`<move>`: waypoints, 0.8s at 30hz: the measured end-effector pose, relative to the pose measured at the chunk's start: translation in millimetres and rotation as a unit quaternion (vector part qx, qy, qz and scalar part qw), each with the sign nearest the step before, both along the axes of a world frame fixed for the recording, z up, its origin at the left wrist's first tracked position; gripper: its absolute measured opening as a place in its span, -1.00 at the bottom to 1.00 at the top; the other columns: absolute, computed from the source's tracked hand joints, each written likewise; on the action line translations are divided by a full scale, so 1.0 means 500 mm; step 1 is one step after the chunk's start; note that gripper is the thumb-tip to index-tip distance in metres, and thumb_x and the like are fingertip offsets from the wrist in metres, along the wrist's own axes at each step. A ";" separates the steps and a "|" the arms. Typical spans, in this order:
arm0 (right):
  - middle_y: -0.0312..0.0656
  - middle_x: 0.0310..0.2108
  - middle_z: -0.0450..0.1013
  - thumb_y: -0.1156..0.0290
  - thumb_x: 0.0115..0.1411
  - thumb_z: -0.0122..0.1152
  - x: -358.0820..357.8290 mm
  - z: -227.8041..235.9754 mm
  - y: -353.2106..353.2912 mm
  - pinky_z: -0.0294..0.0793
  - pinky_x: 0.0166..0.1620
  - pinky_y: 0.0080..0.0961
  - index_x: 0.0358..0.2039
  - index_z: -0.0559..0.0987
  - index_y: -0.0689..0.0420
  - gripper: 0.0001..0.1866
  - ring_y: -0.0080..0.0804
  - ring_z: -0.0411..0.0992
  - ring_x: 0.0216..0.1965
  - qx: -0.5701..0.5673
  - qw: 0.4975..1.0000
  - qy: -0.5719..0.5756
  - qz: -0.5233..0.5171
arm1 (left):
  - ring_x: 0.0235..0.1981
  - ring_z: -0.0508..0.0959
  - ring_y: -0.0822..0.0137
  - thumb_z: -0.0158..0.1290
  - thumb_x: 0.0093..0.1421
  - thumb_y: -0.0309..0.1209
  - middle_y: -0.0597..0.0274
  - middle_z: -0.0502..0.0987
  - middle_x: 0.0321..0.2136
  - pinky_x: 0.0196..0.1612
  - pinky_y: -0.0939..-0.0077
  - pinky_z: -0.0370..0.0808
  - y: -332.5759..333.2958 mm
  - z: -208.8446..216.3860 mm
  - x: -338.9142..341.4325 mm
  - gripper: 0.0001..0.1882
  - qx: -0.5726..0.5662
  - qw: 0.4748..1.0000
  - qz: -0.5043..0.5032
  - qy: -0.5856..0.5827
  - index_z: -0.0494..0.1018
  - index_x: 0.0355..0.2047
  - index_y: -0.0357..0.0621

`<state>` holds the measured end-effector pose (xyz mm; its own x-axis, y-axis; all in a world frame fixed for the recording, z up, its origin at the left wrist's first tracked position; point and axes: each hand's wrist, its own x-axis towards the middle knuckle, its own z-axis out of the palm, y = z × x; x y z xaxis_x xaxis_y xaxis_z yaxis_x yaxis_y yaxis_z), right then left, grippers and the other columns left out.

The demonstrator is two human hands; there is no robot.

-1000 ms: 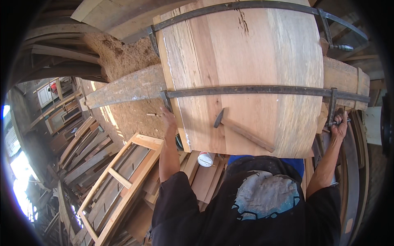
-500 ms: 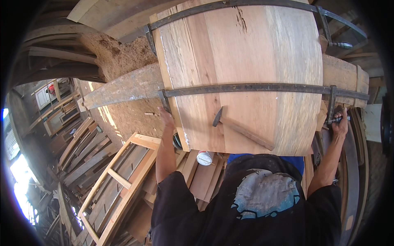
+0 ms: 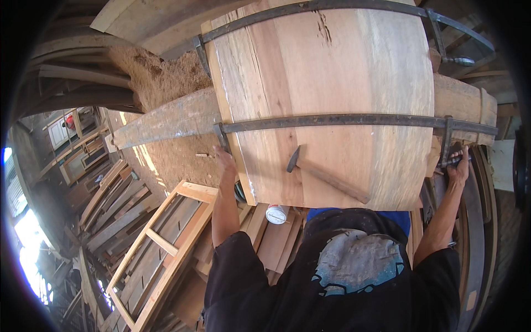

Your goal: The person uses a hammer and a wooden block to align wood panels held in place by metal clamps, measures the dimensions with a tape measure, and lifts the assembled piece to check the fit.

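Note:
A wide panel of edge-joined wooden boards (image 3: 332, 72) lies before me, with two dark metal bar clamps across it; the nearer bar clamp (image 3: 332, 120) spans its width. My right hand (image 3: 459, 169) is closed round the screw handle (image 3: 447, 162) at that clamp's right end. At the left edge, my left hand (image 3: 224, 160) lies against the panel's side strip, just below the clamp's left jaw (image 3: 220, 135). Its fingers point upward, partly hidden. A hammer (image 3: 329, 180) with a wooden handle rests on the panel, touched by neither hand.
The far bar clamp (image 3: 310, 6) crosses the panel's back. A thick timber beam (image 3: 166, 119) runs beneath the panel. Lower left stands a wooden frame (image 3: 160, 242); a white can (image 3: 276, 214) sits below the front edge. Sawdust (image 3: 160, 77) and stacked boards (image 3: 119, 210) lie to the left.
My right hand has turned slightly on the screw handle. The left hand stays at the panel's edge, and the panel, clamps and hammer look almost unmoved.

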<state>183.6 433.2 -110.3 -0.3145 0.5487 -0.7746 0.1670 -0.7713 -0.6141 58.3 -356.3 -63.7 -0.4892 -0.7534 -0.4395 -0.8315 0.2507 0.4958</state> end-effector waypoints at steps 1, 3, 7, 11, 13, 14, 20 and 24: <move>-0.41 -0.58 0.29 0.21 0.26 0.12 -0.010 0.008 -0.007 0.35 -0.49 -0.68 -0.44 0.41 0.02 -0.79 -0.60 0.28 -0.56 0.024 0.997 -0.061 -0.033 | 0.14 0.32 -0.08 -0.41 0.26 0.24 -0.28 0.29 0.12 0.17 0.24 0.20 -0.009 -0.004 0.004 -0.09 -0.006 1.000 0.004 -0.014 0.17 0.15 -0.49; -0.41 -0.58 0.29 0.21 0.28 0.07 -0.023 0.001 -0.002 0.35 -0.49 -0.68 -0.43 0.40 0.01 -0.80 -0.60 0.28 -0.56 0.037 0.994 -0.097 -0.044 | 0.13 0.33 -0.08 -0.41 0.27 0.22 -0.28 0.29 0.12 0.17 0.24 0.20 -0.023 -0.018 0.012 -0.11 -0.010 1.000 0.002 -0.019 0.17 0.15 -0.50; -0.42 -0.59 0.29 0.24 0.31 0.01 0.042 -0.018 0.042 0.36 -0.51 -0.65 -0.42 0.40 -0.01 -0.81 -0.59 0.27 -0.59 0.049 0.998 -0.041 -0.003 | 0.14 0.33 -0.06 -0.43 0.32 0.14 -0.21 0.31 0.12 0.18 0.23 0.19 0.001 -0.061 -0.020 -0.19 0.040 0.998 -0.047 -0.019 0.18 0.17 -0.46; -0.42 -0.63 0.29 0.22 0.29 0.04 0.029 -0.023 0.035 0.33 -0.53 -0.64 -0.44 0.41 -0.02 -0.81 -0.60 0.27 -0.61 -0.043 0.998 0.036 0.001 | 0.11 0.33 0.04 -0.39 0.30 0.16 -0.09 0.32 0.12 0.19 0.24 0.19 -0.160 -0.138 0.033 -0.21 0.028 0.997 -0.072 0.003 0.17 0.19 -0.37; -0.42 -0.66 0.29 0.18 0.26 0.10 -0.013 0.020 -0.027 0.33 -0.51 -0.62 -0.50 0.41 -0.02 -0.76 -0.60 0.26 -0.61 -0.008 0.998 0.033 -0.046 | 0.09 0.34 0.11 -0.36 0.29 0.17 -0.02 0.32 0.12 0.19 0.24 0.19 -0.180 -0.168 0.043 -0.22 0.107 0.994 -0.003 0.019 0.17 0.21 -0.30; -0.42 -0.64 0.30 0.14 0.24 0.13 -0.012 0.029 -0.028 0.34 -0.47 -0.59 -0.52 0.41 -0.02 -0.73 -0.58 0.27 -0.59 -0.035 0.995 0.078 -0.050 | 0.08 0.34 0.15 -0.34 0.28 0.17 0.02 0.32 0.12 0.19 0.24 0.19 -0.186 -0.178 0.048 -0.22 0.151 0.987 0.052 0.029 0.17 0.22 -0.27; -0.38 -0.54 0.36 0.08 0.20 0.16 -0.031 0.043 -0.049 0.43 -0.33 -0.52 -0.43 0.45 0.06 -0.70 -0.53 0.35 -0.48 -0.063 0.978 0.168 -0.103 | -0.12 0.45 0.14 -0.25 0.26 0.10 0.03 0.45 -0.06 0.02 0.21 0.38 -0.271 -0.182 0.067 -0.32 0.136 0.989 0.002 0.063 0.30 0.12 -0.24; -0.38 -0.56 0.35 0.13 0.23 0.12 0.005 0.046 -0.033 0.43 -0.41 -0.54 -0.36 0.48 0.08 -0.73 -0.53 0.36 -0.52 -0.102 0.959 0.228 -0.133 | -0.16 0.47 0.11 -0.23 0.24 0.03 0.01 0.47 -0.12 -0.03 0.21 0.41 -0.168 -0.191 0.027 -0.39 0.147 0.986 0.008 0.080 0.35 0.03 -0.25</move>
<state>185.9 416.9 -87.5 -0.5162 0.5081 -0.6895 -0.3018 -0.8613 -0.4088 71.9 -440.4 -159.0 -0.5595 -0.6130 -0.5579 -0.7393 0.0648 0.6703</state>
